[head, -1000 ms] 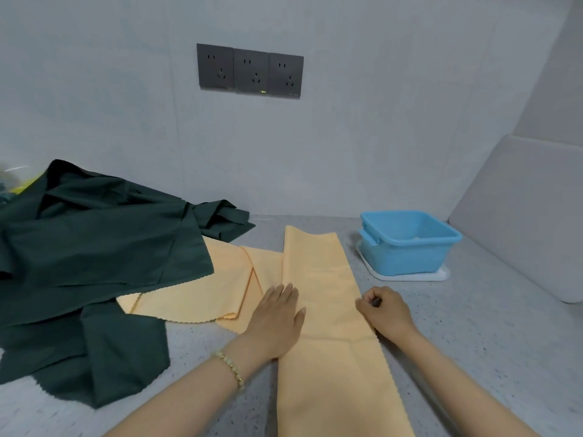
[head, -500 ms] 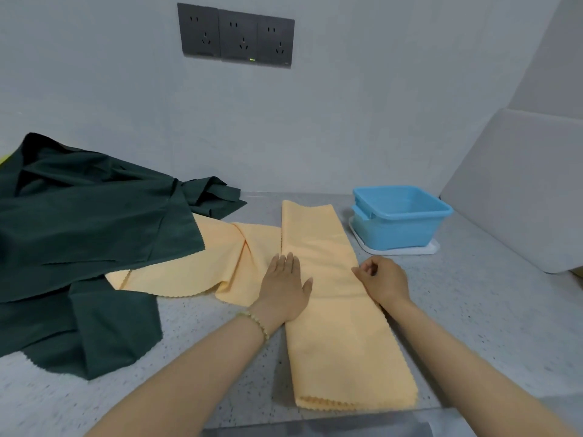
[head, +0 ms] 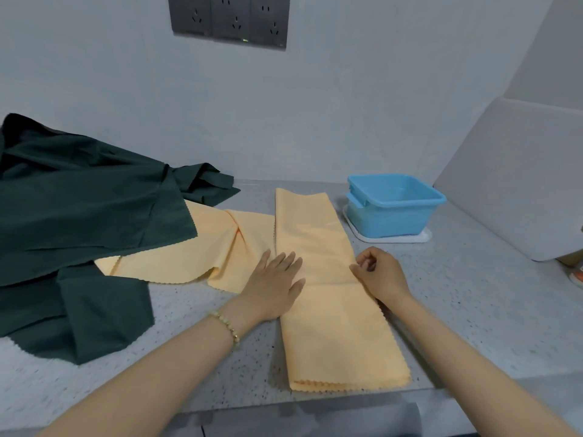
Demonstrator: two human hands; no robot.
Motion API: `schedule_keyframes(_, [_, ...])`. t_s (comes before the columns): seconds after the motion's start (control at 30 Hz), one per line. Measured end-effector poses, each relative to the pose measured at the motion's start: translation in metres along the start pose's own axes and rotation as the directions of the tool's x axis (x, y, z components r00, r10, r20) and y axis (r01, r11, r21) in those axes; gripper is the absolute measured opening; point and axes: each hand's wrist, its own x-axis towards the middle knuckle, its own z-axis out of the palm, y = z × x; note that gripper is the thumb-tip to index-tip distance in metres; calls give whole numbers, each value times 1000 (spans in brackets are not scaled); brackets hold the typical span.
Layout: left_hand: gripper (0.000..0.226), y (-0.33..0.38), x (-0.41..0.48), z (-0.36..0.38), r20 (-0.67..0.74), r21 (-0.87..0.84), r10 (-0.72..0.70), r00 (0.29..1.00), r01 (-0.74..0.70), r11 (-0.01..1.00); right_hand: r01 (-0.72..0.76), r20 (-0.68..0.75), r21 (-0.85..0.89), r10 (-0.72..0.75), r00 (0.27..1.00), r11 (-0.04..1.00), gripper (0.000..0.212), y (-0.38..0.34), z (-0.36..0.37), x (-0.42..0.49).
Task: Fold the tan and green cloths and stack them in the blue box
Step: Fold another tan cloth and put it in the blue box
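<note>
A tan cloth [head: 318, 234] lies folded into a long strip running from the back of the counter to its front edge. My left hand [head: 274, 282] rests flat, fingers straight, on the strip's left edge. At the strip's right edge, my right hand [head: 378, 272] is curled, its fingertips pinching the cloth. A second tan cloth [head: 202, 247] lies rumpled to the left, partly under a heap of dark green cloth [head: 79, 222]. The blue box [head: 394, 216] stands at the back right with nothing visible inside.
The blue box sits on a white tray [head: 419, 238]. A grey panel [head: 511, 175] leans against the wall at the far right. Wall sockets [head: 230, 20] are above. The speckled counter's front edge [head: 315, 405] runs just below the strip's near end.
The view has tilted down, so the strip's near end and the counter's front edge now show. Both hands stay on the tan strip's edges, hardly moved.
</note>
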Motion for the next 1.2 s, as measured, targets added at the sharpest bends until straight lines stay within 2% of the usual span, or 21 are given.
schedule_keyframes(0.07, [51, -9, -9, -6, -64, -7, 74, 995, -75, 997, 107, 4, -29, -107, 994, 994, 12, 3, -12, -6])
schedule_keyframes(0.1, [50, -15, -14, -8, -107, 37, 120, 987, -117, 992, 244, -13, -174, -250, 968, 954, 18, 6, -21, -9])
schedule_keyframes(0.13, [50, -22, -19, -10, -131, 111, 171, 977, -157, 981, 404, 0, -380, -437, 900, 832, 28, 10, -31, -11])
schedule_keyframes(0.17, [52, -28, -24, -12, -122, 197, 221, 968, -195, 961, 533, 61, -555, -608, 792, 639, 38, 15, -40, -13])
schedule_keyframes(0.2, [57, -34, -28, -12, -91, 279, 266, 960, -232, 932, 615, 154, -644, -711, 686, 454, 48, 19, -48, -16])
schedule_keyframes(0.23, [64, -38, -31, -12, -50, 348, 304, 951, -269, 898, 679, 265, -667, -754, 602, 308, 57, 23, -54, -19])
schedule_keyframes(0.27, [71, -41, -33, -12, -8, 396, 333, 943, -303, 867, 733, 358, -647, -764, 537, 211, 63, 26, -59, -22])
schedule_keyframes(0.3, [75, -43, -34, -12, 28, 425, 357, 934, -334, 841, 775, 421, -611, -763, 491, 161, 65, 28, -62, -25])
schedule_keyframes(0.37, [73, -43, -33, -12, 70, 447, 399, 914, -386, 807, 828, 473, -543, -764, 440, 140, 65, 29, -64, -30])
schedule_keyframes(0.53, [58, -36, -27, -5, 84, 405, 375, 923, -375, 834, 880, 478, -442, -784, 396, 175, 68, 15, -54, -37])
schedule_keyframes(0.63, [53, -33, -26, -3, 96, 361, 340, 936, -351, 864, 874, 481, -404, -750, 454, 270, 79, 9, -52, -42])
schedule_keyframes(0.7, [52, -32, -30, -3, 107, 351, 336, 936, -352, 868, 841, 472, -380, -701, 535, 386, 84, 9, -53, -49])
schedule_keyframes(0.77, [56, -31, -39, -2, 124, 329, 343, 931, -365, 871, 811, 458, -334, -670, 585, 480, 78, 11, -54, -58])
schedule_keyframes(0.9, [56, -26, -63, 5, 144, 237, 355, 924, -381, 894, 816, 449, -259, -684, 575, 516, 45, 13, -56, -78])
schedule_keyframes(0.93, [53, -25, -68, 5, 116, 195, 363, 924, -380, 904, 786, 459, -236, -647, 609, 571, 41, 12, -56, -80])
schedule_keyframes(1.0, [47, -24, -75, 1, -4, 34, 334, 942, -334, 942, 626, 492, -210, -472, 732, 751, 36, 6, -59, -78])
schedule_keyframes(1.07, [39, -21, -74, -9, -113, -180, 214, 970, -232, 956, 433, 503, -166, -301, 810, 886, 33, -2, -56, -67])
schedule_keyframes(1.1, [33, -19, -71, -13, -135, -276, 134, 982, -167, 946, 324, 450, -77, -257, 855, 943, 34, -4, -52, -58])
schedule_keyframes(1.13, [30, -18, -66, -17, -149, -372, 41, 988, -95, 923, 219, 377, 4, -204, 904, 976, 43, -8, -47, -50])
schedule_keyframes(1.2, [37, -14, -56, -20, -149, -529, -147, 978, 47, 847, 51, 305, 64, -68, 950, 997, 54, -16, -38, -35])
